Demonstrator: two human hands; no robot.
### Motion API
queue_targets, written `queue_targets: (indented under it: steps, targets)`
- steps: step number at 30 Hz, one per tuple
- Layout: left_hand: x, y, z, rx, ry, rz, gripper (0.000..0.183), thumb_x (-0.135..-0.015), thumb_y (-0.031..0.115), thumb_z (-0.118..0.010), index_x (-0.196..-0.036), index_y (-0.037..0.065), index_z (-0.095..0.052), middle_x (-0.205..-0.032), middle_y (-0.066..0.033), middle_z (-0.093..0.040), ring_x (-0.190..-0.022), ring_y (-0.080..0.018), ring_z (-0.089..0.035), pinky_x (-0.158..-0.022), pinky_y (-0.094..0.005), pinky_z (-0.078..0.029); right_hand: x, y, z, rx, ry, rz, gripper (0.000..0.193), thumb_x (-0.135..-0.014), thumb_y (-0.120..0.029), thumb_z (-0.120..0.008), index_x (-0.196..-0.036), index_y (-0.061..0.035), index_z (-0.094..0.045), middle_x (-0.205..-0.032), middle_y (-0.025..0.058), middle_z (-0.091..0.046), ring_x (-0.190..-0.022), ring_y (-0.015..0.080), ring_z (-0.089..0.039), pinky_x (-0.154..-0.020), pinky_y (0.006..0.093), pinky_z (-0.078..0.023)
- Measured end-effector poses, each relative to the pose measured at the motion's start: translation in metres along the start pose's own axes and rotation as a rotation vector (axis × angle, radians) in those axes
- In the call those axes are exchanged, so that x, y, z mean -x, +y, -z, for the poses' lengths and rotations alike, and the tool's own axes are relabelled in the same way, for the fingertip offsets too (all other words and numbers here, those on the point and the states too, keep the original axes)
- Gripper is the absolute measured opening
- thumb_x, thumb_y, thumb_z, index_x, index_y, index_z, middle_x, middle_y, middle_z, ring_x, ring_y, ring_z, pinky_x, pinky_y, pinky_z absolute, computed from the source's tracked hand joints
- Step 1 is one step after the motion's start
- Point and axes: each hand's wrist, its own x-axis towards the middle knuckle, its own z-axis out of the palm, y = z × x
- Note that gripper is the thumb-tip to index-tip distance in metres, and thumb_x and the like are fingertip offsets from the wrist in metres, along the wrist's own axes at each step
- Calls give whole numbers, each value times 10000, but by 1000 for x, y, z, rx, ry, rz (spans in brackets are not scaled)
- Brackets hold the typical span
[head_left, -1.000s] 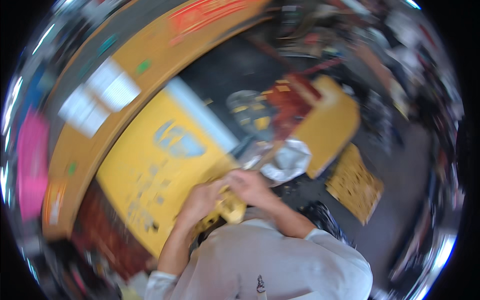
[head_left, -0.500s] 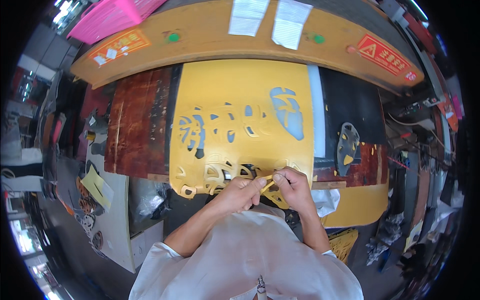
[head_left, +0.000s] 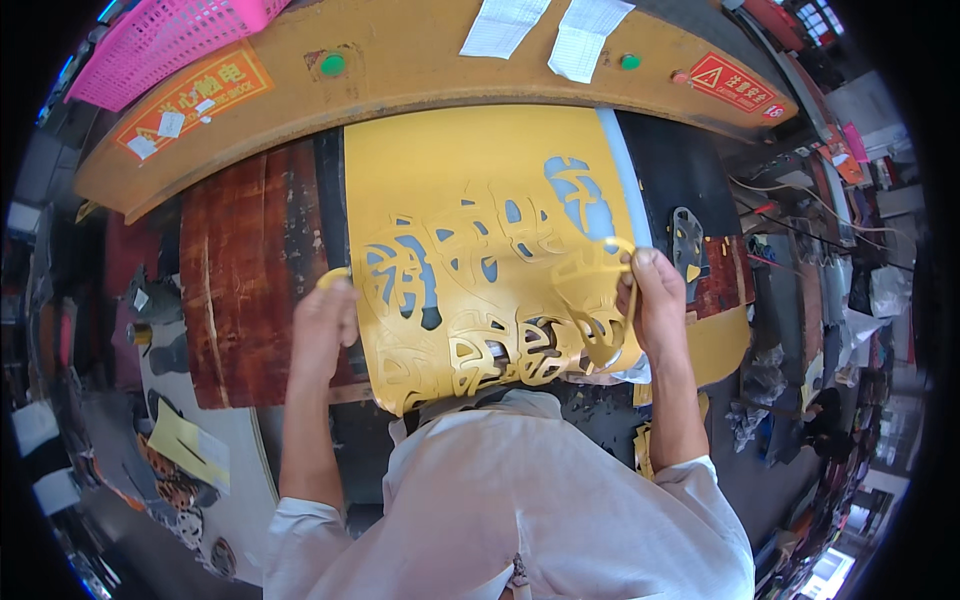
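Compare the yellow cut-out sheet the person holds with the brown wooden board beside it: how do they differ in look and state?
The yellow sheet is full of cut-out holes; the brown wooden board is solid, with cracks. The sheet is gripped at both edges by the left hand and the right hand; the board lies untouched on the bench. The sheet is bright and smooth, the board dark and worn. Both are flat and lie in front of the yellow machine housing.

Bright even light, sharp centre, soft shadows — fisheye bending, dark rim
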Motion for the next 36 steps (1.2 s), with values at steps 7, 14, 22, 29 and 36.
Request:
queue_targets:
  steps: [7, 14, 22, 29, 36]
  targets:
    - [24, 1, -72, -347, -468, -455, 1014, -868, 224, -881, -1655, -28, -293, -1619, -273, -465, -1517, -347, -459, -1230, -416, -376, -15, 3, -105, -455, -323, -69, 180, -1116, -190, -584, -1199, -35, -622, -1023, 118, -751, -913, 231, -788, -833, 400, -667]
    - [17, -18, -45, -392, -6, -869, 228, -999, 69, -678, -1216, -2, -683, -1067, -223, -714, -976, -425, -707, -812, -442, -562, -29, 19, -209, -576, -398, -265, 222, -1131, -204, -531, -1210, -19, -626, -1161, 164, -719, -1143, 324, -728, -980, 617, -621]
    - [5, -53, 118, 229, 332, -330, 252, -1148, 224, -503, -1210, 25, -646, -978, -97, -758, -794, -152, -725, -648, -312, -622, 8, 19, -356, -180, -812, -24, 420, -1103, -180, -620, -1447, 59, -582, -1325, 181, -708, -1245, 321, -700, -998, 445, -629]
    - [-3, -126, 238, -713, 703, 78, 428, -1031, 340, -604, -1242, -17, -712, -1173, -283, -749, -1119, -465, -708, -1027, -500, -541, 22, 106, -269, 268, -819, -247, 302, -1097, -149, -634, -1319, 50, -686, -1195, 130, -749, -1053, 227, -754, -961, 354, -615]
    - [23, -129, 184, -743, 750, -223, 368, -1044, 244, -651, -1291, -27, -677, -1162, -212, -756, -1075, -355, -742, -928, -452, -588, -31, 148, -22, 479, -178, -169, 245, -1048, -154, -648, -1194, 21, -740, -1094, 140, -772, -993, 227, -758, -868, 360, -610]
